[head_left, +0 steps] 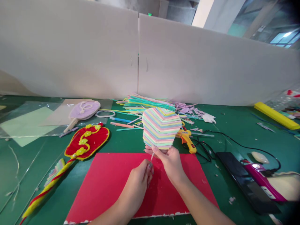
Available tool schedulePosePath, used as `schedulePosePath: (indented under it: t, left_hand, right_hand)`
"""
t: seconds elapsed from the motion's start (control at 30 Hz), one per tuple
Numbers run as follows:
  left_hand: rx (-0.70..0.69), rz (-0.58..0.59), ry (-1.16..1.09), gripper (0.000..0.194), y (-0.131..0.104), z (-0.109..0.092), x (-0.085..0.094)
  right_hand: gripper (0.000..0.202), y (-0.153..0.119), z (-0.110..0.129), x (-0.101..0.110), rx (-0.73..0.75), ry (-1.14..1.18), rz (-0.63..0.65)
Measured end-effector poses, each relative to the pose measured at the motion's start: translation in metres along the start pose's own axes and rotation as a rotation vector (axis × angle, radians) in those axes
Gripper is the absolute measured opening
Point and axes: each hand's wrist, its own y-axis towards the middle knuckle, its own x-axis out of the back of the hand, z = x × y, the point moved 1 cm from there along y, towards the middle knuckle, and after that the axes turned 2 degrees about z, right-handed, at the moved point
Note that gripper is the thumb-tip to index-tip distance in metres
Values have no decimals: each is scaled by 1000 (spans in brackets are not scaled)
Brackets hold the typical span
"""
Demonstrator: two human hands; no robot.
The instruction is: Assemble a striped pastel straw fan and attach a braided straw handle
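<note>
A striped pastel fan, its rows bent into V shapes, is held up over a red board. My right hand pinches the fan's lower edge, with the thumb in front and fingers behind. Just below, my left hand is closed on a thin, shiny stick that reaches up to the fan's base. Whether the stick is fixed to the fan cannot be made out. Behind the fan's right side lies a yellow glue gun.
A pile of pastel strips lies at the back. To the left are a red and yellow fan and a purple fan. On the right lie a black phone, a magenta power strip and a yellow bar.
</note>
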Motion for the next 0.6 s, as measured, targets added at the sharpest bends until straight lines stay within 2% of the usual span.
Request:
schedulePosePath:
  t: [0.37,0.5,0.6]
  left_hand:
    - [-62,43,228,32,-3,-4,8]
    - [-33,41,299,26,-3,-5,10]
    - [-18,34,286,29,-2,-3,9]
  right_hand:
    - [30,4,-6,2,-28,99,-37]
    - [28,4,-7,1,-11,99,-59]
    - [29,2,-9,-1,-4,95,-59]
